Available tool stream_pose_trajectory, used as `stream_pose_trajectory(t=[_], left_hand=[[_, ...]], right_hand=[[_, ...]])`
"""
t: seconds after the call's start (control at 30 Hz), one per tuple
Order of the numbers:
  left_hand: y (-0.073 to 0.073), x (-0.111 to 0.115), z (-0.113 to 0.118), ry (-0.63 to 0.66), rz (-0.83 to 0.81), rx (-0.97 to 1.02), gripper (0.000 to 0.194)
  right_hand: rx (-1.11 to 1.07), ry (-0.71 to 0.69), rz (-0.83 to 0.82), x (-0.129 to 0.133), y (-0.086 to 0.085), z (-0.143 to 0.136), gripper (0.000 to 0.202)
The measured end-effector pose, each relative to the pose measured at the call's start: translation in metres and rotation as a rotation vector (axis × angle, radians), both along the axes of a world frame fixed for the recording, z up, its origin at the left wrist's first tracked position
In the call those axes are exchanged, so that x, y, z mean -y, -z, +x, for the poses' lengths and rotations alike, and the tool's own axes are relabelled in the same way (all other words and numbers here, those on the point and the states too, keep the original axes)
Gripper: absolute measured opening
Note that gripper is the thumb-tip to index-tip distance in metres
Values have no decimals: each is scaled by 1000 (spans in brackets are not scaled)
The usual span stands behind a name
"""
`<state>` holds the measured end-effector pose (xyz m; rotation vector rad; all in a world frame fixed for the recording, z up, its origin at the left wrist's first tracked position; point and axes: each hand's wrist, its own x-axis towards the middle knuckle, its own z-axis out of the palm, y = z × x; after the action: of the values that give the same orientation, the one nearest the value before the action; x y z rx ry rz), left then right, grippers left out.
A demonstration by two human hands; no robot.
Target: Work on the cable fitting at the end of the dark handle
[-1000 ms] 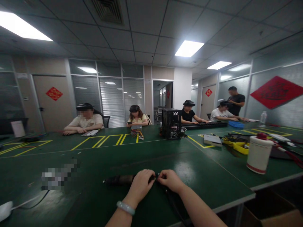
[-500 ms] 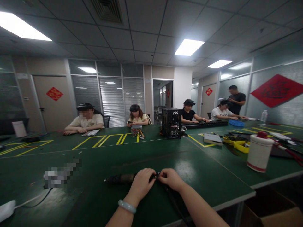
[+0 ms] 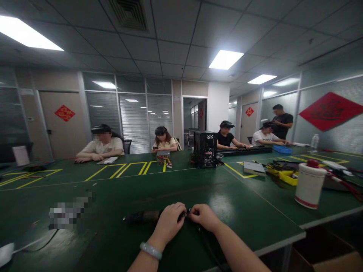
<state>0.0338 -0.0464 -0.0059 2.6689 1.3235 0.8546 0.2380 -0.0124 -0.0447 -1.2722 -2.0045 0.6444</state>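
On the green table a dark, tube-shaped item (image 3: 144, 216) lies on its side, its narrow tip pointing left. My left hand (image 3: 171, 219), with a pale bracelet on the wrist, is closed around its right end. Fingertips of my right hand (image 3: 203, 216) pinch together close by, a small gap from the left fingers. From under the right hand a black strap or cable (image 3: 208, 243) runs down toward the near table edge. What exactly sits between the fingers is too small and dark to make out.
A white cup with a red lid (image 3: 310, 185) stands at right, near a yellow tray (image 3: 288, 177) of cables. A black computer case (image 3: 204, 149) stands mid-table. Co-workers sit along the far side. At left lie a blurred-out item (image 3: 68, 213) and a white plug-like piece (image 3: 6, 254).
The view has shifted slightly. Both hands stay in nearly the same place and keep their closed grip; the fingertips have moved only a little.
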Motion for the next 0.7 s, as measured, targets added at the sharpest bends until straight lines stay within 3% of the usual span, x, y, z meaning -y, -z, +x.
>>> stream_pose_trajectory(t=[0.27,0.7], left_hand=[[-1,1,-1,-23,-46,-11,28],[-3,3,1,-43,-70,-2,12]], right_hand=[[1,3,1,-1,0,1,13],[-8,-6,0,-2,2,2,14]])
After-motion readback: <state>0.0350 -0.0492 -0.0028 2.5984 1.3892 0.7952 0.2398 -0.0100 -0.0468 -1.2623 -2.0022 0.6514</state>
